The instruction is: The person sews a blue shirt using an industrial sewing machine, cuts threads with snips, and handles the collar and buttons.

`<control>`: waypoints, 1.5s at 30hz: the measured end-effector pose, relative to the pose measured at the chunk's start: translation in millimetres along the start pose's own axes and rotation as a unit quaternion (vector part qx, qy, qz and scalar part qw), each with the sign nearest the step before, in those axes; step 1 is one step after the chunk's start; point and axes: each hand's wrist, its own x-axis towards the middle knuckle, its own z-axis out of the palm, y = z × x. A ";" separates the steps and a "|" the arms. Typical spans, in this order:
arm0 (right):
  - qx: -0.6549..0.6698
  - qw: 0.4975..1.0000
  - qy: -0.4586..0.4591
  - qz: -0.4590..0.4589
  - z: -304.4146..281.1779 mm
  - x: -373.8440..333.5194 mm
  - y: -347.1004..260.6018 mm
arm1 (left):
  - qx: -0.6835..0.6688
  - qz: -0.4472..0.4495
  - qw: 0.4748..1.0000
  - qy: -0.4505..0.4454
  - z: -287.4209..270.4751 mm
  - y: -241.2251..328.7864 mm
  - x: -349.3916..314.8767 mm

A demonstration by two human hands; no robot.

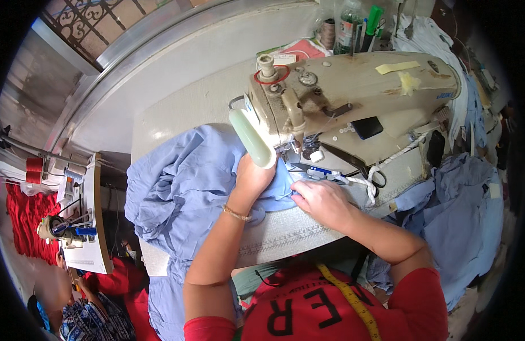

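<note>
Light blue cloth [188, 170] lies bunched on the sewing table and runs up to the needle area of a beige sewing machine [353, 96]. My left hand [254, 177] rests on this cloth beside the needle. A pale green lamp [252, 138] hides most of its fingers. My right hand [324, 203], closed, pinches the cloth's right edge just in front of the needle. Close beyond it lie small blue-handled thread snips [319, 172] and dark scissors [345, 158]. A beaded bracelet [236, 213] circles my left wrist.
More blue cloth [461, 210] is heaped at the right. A black phone-like object [367, 127] and white buttons lie on the machine bed. Thread spool [327, 34], bottle and pens stand behind. At far left, a person [97, 312] sits by another machine with red cloth [32, 221].
</note>
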 end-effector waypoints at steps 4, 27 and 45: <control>-0.103 0.991 -0.008 -0.088 -12.3 6.0 5.5 | 0.037 0.088 0.995 0.037 4.2 -13.9 6.8; -0.127 0.981 0.088 -0.120 -5.4 26.3 22.6 | 0.003 0.123 0.989 0.087 12.5 -21.0 44.2; -0.094 0.987 0.079 -0.107 -4.2 26.4 21.0 | -0.039 0.094 0.990 0.095 8.5 -20.2 38.7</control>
